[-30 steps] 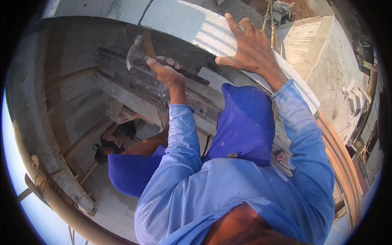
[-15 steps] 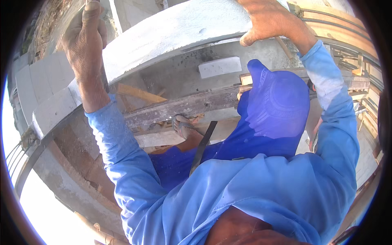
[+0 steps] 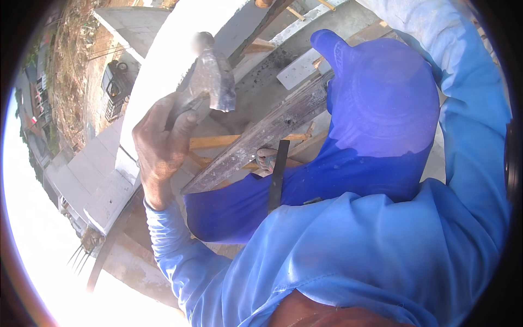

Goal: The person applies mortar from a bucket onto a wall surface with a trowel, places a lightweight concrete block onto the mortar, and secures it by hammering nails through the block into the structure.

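Observation:
My left hand (image 3: 163, 136) is closed round a worn grey hammer (image 3: 218, 82); its metal head points up and right, beside the bright white wall block (image 3: 163, 60). The fingers wrap the handle close below the head. My right arm (image 3: 463, 71), in a blue sleeve, reaches up past the top edge. What looks like one fingertip (image 3: 263, 2) of my right hand shows at the top, by the wall's edge; the rest of that hand is out of sight. My knee, in blue trousers (image 3: 381, 98), is bent up in the middle.
A weathered timber beam (image 3: 272, 128) runs diagonally below the wall, with my bare foot (image 3: 266, 158) beside it. A pale block (image 3: 297, 70) lies on the concrete beyond. A flat dark strip (image 3: 278, 174) sticks up at my waist. Far below at left stands a vehicle (image 3: 114, 87).
The view has swung, so the wall now slants steeply. My left hand has come lower and nearer, bringing the hammer head into sight. My right hand has mostly left the top edge.

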`<control>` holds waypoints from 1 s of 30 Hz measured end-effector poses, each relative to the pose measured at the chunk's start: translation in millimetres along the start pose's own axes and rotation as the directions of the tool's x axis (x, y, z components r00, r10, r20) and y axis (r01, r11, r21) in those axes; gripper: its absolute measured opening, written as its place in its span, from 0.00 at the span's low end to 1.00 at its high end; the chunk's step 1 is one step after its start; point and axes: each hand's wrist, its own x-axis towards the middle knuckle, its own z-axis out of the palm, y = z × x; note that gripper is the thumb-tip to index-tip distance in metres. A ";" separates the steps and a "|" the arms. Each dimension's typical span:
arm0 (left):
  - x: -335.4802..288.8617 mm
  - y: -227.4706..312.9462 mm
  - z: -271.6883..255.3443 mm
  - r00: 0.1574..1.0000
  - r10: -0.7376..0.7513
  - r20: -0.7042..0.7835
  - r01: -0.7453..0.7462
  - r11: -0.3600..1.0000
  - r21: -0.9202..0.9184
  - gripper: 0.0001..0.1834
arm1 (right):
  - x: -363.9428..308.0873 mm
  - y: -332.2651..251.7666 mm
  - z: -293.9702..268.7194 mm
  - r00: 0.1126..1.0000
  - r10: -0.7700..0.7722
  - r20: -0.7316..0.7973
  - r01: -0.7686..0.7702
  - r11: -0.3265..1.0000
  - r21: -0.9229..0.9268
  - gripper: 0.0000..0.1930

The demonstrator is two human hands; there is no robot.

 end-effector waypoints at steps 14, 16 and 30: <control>-7.2 -65.2 130.5 0.884 -0.337 0.324 0.083 0.796 0.600 0.16 | -13.0 12.7 7.2 0.997 -0.053 -0.056 0.056 0.997 0.047 0.53; -7.7 -59.9 128.3 0.871 -0.363 0.331 0.104 0.795 0.598 0.17 | -16.1 13.7 6.6 0.994 -0.072 -0.087 0.078 0.994 0.074 0.50; 11.7 -42.5 96.1 0.656 -0.604 0.453 0.303 0.760 0.575 0.19 | -26.5 -26.9 36.5 0.977 0.014 -0.212 -0.065 0.971 -0.232 0.24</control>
